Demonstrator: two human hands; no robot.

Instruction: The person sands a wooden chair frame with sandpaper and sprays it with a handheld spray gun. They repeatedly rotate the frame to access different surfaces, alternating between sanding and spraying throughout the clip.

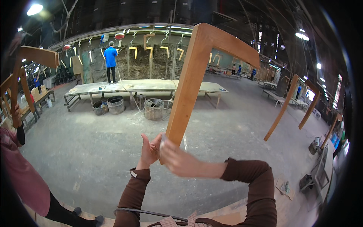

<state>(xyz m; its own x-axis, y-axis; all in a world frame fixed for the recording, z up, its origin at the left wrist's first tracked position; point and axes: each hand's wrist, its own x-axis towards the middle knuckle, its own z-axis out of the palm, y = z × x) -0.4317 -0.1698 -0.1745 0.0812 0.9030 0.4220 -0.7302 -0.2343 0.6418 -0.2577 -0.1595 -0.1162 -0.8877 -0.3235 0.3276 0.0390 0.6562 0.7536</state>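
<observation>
An L-shaped brown wooden frame piece stands tilted in front of me, its long leg reaching down to my hands. My right hand, blurred by motion, is closed around the lower end of that leg. Between its fingers and the wood shows a small pale, sheet-like thing, too smeared to name. My left hand is at the left side of the same end, thumb raised and apart from the fingers. Its fingertips reach the wood, partly hidden behind the right hand.
At left, a person in pink handles another wooden frame piece. Ahead are a long low table, round tubs and a person in blue. More frame pieces hang at right, beside a bench.
</observation>
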